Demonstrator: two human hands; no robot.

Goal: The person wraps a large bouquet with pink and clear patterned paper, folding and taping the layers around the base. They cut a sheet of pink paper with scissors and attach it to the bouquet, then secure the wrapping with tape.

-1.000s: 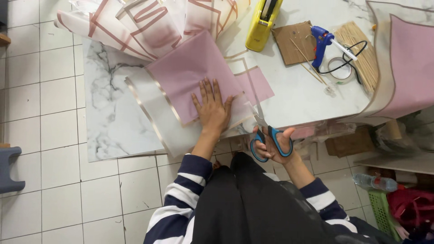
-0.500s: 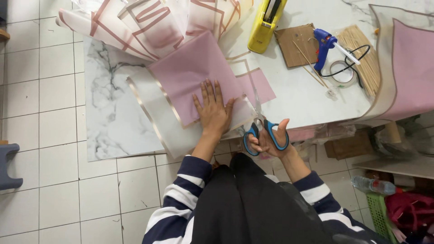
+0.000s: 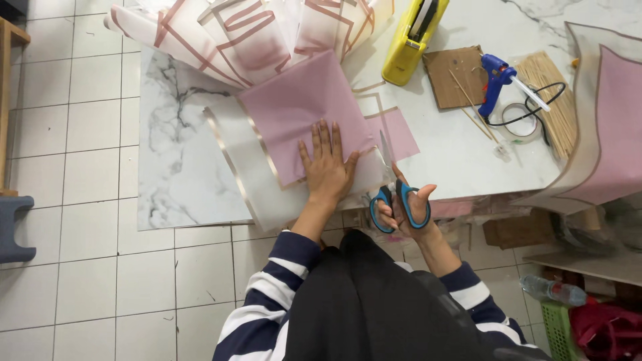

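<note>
A blue step stool [image 3: 15, 227] stood on the tiled floor [image 3: 80, 281] well to the left of the marble-patterned table [image 3: 180, 167], with much bare tile between them; a heap of translucent wrapping sheets with pink stripes [image 3: 247, 33] lay at the far side of the table, and just nearer than it the pink paper sheet [image 3: 301, 110] lay flat on a frosted sheet with a gold border [image 3: 247, 170] that ran out to the table's near edge; the left hand [image 3: 328, 167] rested palm down on the pink sheet's near part, fingers spread and straight, gripping nothing, its striped sleeve [image 3: 284, 264] coming up from below the table's edge; just right of that hand the right hand [image 3: 404, 204] was closed through the blue handles of the scissors [image 3: 394, 180], whose blades pointed away from the person, nearly together, at the pink sheet's right edge; a yellow tape dispenser [image 3: 411, 40] stood beyond the scissors, then a cardboard square [image 3: 451, 77], a blue glue gun [image 3: 495, 80] with its black cord, a roll of clear tape [image 3: 521, 124] and a bundle of wooden sticks [image 3: 548, 93], all on the table's right part; farther right, off the table's edge, a second pink sheet with a pale border [image 3: 612, 134] overhung; low on the floor at the right a green basket [image 3: 558, 327] stood beside a plastic bottle [image 3: 552, 291], its contents not clear to see.
</note>
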